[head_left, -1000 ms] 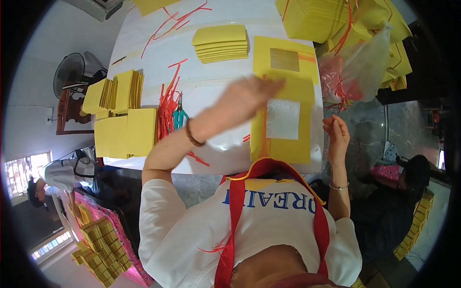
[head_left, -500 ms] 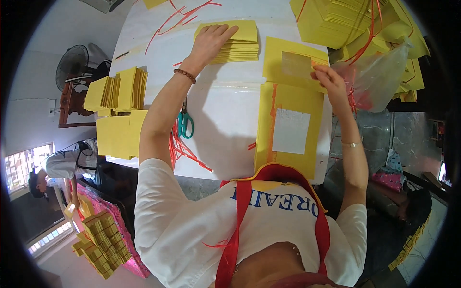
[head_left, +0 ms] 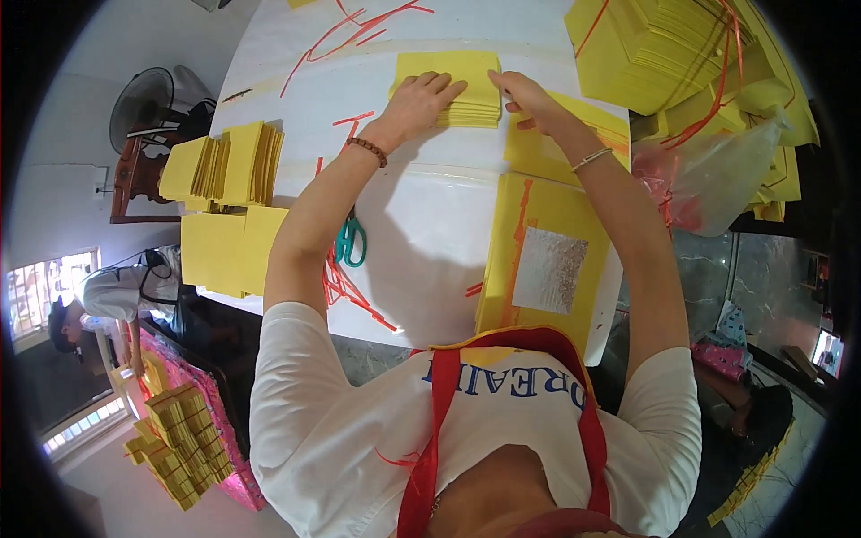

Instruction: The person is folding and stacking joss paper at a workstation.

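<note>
A stack of yellow paper pieces [head_left: 448,65] lies at the far middle of the white table. My left hand [head_left: 420,106], with a beaded bracelet at the wrist, rests across its near left part, fingers spread over the top; the thumb is hidden. At the right edge of this stack is my right hand [head_left: 529,100], fingers apart and one fingertip touching the edge. Under my right forearm lies a yellow sheet [head_left: 547,154]. Nearer to me is a larger yellow stack [head_left: 498,269] bearing an orange-red stripe and a pale shiny rectangle.
Green-handled scissors [head_left: 352,244] and red plastic strips [head_left: 354,300] lie by my left forearm. Yellow stacks [head_left: 235,247] line the left edge. Tied yellow bundles [head_left: 646,54] and a clear plastic bag [head_left: 717,175] stand at right. Another person [head_left: 134,291] works at far left.
My right hand has moved left from the yellow sheet to the stack's right edge. My left hand has shifted slightly right and nearer on the stack.
</note>
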### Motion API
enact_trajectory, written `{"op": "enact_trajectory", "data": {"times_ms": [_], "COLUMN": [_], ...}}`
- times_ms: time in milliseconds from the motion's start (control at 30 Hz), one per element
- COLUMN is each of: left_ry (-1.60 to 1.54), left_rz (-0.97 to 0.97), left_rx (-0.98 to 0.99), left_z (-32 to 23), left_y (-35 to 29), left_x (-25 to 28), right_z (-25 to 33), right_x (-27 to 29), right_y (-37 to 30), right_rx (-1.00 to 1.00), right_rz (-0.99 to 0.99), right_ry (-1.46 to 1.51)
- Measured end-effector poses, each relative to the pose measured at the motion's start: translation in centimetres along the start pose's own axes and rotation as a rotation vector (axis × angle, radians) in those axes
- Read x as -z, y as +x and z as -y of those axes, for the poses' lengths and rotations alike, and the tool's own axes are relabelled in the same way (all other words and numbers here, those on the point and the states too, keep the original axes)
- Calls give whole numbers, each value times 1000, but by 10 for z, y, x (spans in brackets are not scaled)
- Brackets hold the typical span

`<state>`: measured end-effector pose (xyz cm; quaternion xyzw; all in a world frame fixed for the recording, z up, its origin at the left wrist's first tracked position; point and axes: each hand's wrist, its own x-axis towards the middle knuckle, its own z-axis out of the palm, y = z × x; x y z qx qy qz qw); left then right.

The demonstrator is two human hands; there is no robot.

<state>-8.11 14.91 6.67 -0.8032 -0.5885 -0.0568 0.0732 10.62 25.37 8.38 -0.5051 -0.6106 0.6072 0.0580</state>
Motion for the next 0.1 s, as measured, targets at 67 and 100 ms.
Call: {"op": "enact_trajectory", "data": {"times_ms": [67,100], "left_ry": [-156,-315], "left_rz": [60,118], "left_rx": [54,109], "left_z": [8,16], "left_y": [1,1], "left_x": [-5,-7], "right_z": [-4,-9], "right_x": [-7,-12], "right_y": [10,13], "right_rx": [-8,0], "right_rz": [50,71], "right_ry": [-81,-99]}}
